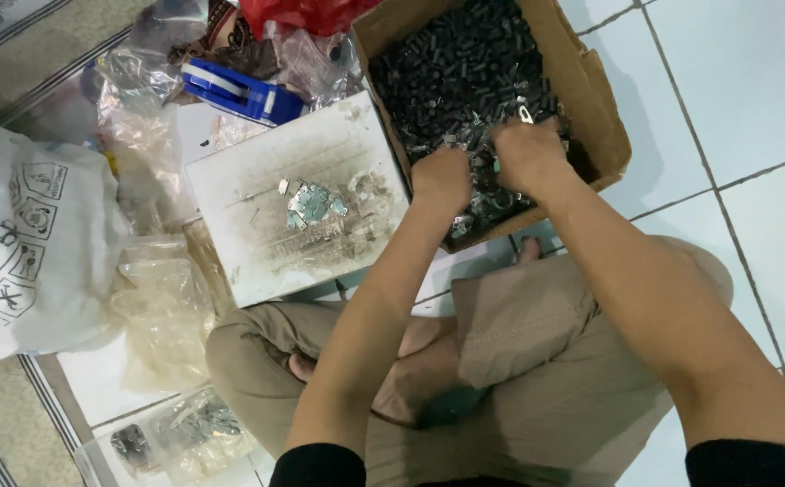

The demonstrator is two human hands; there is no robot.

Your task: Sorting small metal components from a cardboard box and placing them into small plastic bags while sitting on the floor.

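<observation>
Both my forearms reach over crossed legs in khaki trousers (537, 334) into the cardboard box (595, 99). My left hand (440, 179) and right hand (528, 155) dig, fingers curled, into small black parts (456, 63) at the box's near edge; whether they grip any, I cannot tell. Beside the box's left wall lies a white board (266, 234) with metal scraps (316, 203).

Both hands, the left hand (440, 178) and the right hand (526, 155), lay in the box (604, 108) of small parts (456, 63); left of it sat a board (298, 203) bearing scraps (316, 203), possibly metal.

Both arms reach forward, left hand (440, 178) and right hand (526, 153) seemingly curled.
</observation>
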